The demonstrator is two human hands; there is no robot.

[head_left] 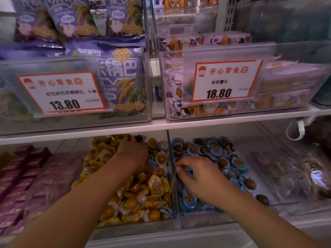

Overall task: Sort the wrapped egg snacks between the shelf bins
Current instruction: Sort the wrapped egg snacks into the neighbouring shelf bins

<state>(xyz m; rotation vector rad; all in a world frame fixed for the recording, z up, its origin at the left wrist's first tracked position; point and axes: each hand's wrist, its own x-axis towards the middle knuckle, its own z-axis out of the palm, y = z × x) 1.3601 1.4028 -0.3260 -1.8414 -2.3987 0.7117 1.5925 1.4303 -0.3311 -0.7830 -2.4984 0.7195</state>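
Note:
Two clear bins sit side by side on the lower shelf. The left bin (174, 214) holds yellow-wrapped egg snacks (155, 187), with a few blue-wrapped ones (152, 164) mixed in near its right wall. The right bin (206, 219) holds blue-wrapped egg snacks (215, 151). My left hand (133, 152) reaches deep into the left bin, palm down on the pile, fingers curled among the wrappers; whether it holds one is hidden. My right hand (198, 178) rests over the blue pile just right of the divider, its fingers pinched around a blue-wrapped snack (187, 170).
A white shelf board (161, 125) hangs low over the back of both bins. Above it stand bins of purple snack bags (121, 77) and chip packs (223, 42) with price tags. Pink boxes (23, 169) fill the bin at left, dark packets (295, 169) the one at right.

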